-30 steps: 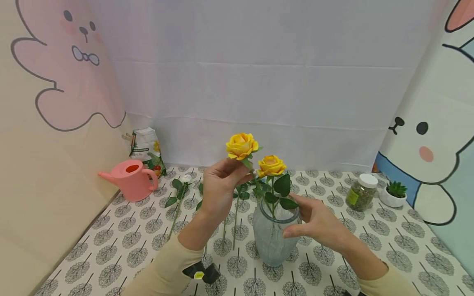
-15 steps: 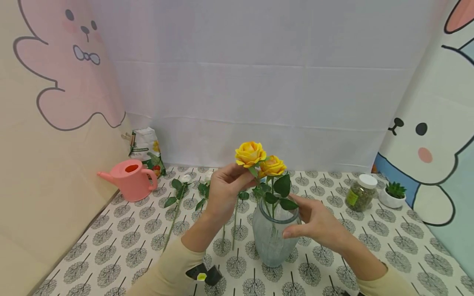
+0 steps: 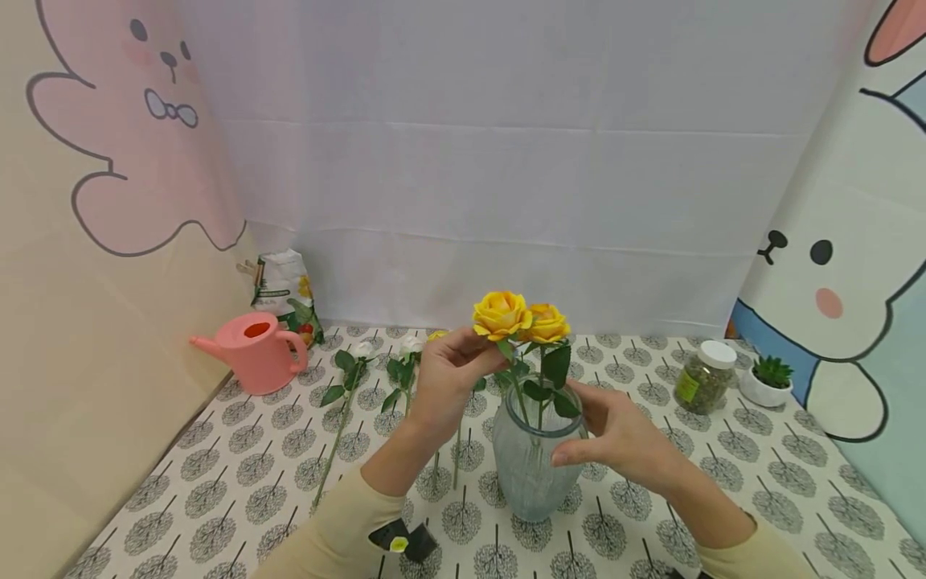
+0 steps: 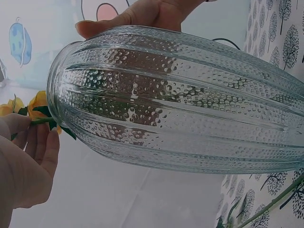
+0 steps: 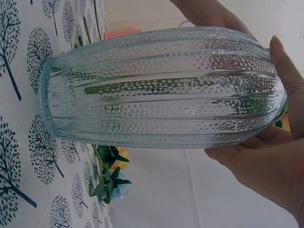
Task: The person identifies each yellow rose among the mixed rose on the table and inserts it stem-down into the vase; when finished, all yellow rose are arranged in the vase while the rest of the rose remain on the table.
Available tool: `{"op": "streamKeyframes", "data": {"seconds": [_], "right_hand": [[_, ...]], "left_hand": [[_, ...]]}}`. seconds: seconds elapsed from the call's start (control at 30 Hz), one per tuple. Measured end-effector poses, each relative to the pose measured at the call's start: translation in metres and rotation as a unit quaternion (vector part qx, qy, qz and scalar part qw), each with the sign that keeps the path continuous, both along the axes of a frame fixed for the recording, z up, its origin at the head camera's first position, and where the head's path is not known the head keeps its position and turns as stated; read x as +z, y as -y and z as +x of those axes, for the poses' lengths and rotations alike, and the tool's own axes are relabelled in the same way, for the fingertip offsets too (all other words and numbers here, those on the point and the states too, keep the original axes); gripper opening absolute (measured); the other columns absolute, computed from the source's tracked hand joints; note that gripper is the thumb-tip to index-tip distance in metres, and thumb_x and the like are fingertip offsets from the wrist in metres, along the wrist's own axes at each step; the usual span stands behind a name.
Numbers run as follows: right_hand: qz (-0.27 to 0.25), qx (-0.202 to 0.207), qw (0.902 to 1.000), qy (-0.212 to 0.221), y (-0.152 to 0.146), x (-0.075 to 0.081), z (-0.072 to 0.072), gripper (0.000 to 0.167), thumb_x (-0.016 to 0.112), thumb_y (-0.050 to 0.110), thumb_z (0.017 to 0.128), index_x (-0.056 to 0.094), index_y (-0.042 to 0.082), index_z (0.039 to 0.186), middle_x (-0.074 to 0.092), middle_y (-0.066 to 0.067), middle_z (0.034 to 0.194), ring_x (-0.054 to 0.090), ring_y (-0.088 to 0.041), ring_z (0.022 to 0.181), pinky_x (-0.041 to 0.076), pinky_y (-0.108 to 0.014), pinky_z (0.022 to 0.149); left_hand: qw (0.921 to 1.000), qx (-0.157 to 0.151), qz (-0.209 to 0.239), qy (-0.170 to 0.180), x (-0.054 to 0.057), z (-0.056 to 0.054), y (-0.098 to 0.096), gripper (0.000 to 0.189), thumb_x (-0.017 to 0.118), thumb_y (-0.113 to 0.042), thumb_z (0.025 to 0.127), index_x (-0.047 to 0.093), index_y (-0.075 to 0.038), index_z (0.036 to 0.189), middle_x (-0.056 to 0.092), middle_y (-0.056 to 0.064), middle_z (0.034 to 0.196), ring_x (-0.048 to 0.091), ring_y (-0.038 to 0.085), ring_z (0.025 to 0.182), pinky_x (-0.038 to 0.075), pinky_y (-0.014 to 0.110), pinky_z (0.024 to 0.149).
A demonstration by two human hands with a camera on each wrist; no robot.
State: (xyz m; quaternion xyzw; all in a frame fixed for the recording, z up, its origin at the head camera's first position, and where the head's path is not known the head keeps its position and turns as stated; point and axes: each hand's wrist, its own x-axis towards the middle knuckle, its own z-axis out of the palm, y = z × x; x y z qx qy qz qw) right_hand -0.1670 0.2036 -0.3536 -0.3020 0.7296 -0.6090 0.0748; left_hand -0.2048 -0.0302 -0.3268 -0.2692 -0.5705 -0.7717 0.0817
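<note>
A ribbed clear glass vase (image 3: 535, 482) stands upright on the patterned cloth. My left hand (image 3: 444, 390) pinches a yellow rose (image 3: 501, 315) by its stem just under the bloom, and the stem reaches down into the vase mouth. Beside it, a second yellow rose (image 3: 547, 323) with dark green leaves stands in the vase, the two blooms touching or overlapping. My right hand (image 3: 625, 438) holds the vase by its upper right side, thumb in front and fingers behind. In the left wrist view the pinched stem (image 4: 42, 120) lies at the rim. The stem ends are blurred by textured glass.
Several loose roses lie left of and behind the vase, among them a white rose (image 3: 364, 350). A pink watering can (image 3: 260, 362) and a printed bag (image 3: 285, 281) stand back left. Back right are a white-lidded jar (image 3: 703, 382) and a potted succulent (image 3: 768, 384).
My left hand has moved right and down with its rose, bringing the bloom against the other one, which has shifted slightly right. My right hand stays on the vase.
</note>
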Motion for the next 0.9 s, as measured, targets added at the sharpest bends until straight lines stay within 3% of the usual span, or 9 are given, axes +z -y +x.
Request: {"op": "streamKeyframes", "data": {"seconds": [0.23, 0.53, 0.9], "right_hand": [[0.004, 0.0, 1.0, -0.006, 0.0, 0.0, 0.0, 0.086, 0.081, 0.005, 0.082, 0.033, -0.004, 0.152, 0.044, -0.019, 0.151, 0.049, -0.033, 0.133, 0.042, -0.033, 0.107], [0.023, -0.016, 0.9996, 0.002, 0.0, 0.001, 0.002, 0.089, 0.082, 0.008, 0.083, 0.028, -0.008, 0.152, 0.033, -0.022, 0.156, 0.037, -0.04, 0.14, 0.038, -0.022, 0.106], [0.014, -0.01, 0.9998, -0.004, 0.0, 0.0, 0.0, 0.08, 0.082, 0.007, 0.083, 0.04, -0.002, 0.15, 0.049, -0.019, 0.147, 0.051, -0.037, 0.13, 0.046, -0.029, 0.102]], "left_hand": [[1.0, 0.001, -0.008, -0.001, -0.003, 0.001, -0.001, 0.023, 0.069, 0.004, 0.088, 0.063, 0.018, 0.105, 0.072, 0.004, 0.091, 0.067, 0.015, 0.08, 0.058, 0.035, 0.084], [0.9998, -0.01, -0.015, 0.006, -0.007, -0.001, -0.002, 0.02, 0.068, 0.004, 0.09, 0.066, 0.014, 0.108, 0.071, 0.002, 0.095, 0.067, 0.017, 0.084, 0.058, 0.035, 0.084], [0.9985, -0.019, -0.051, 0.006, -0.014, -0.004, -0.001, 0.023, 0.069, 0.002, 0.09, 0.067, 0.012, 0.11, 0.073, 0.006, 0.099, 0.068, 0.017, 0.093, 0.056, 0.035, 0.087]]}}
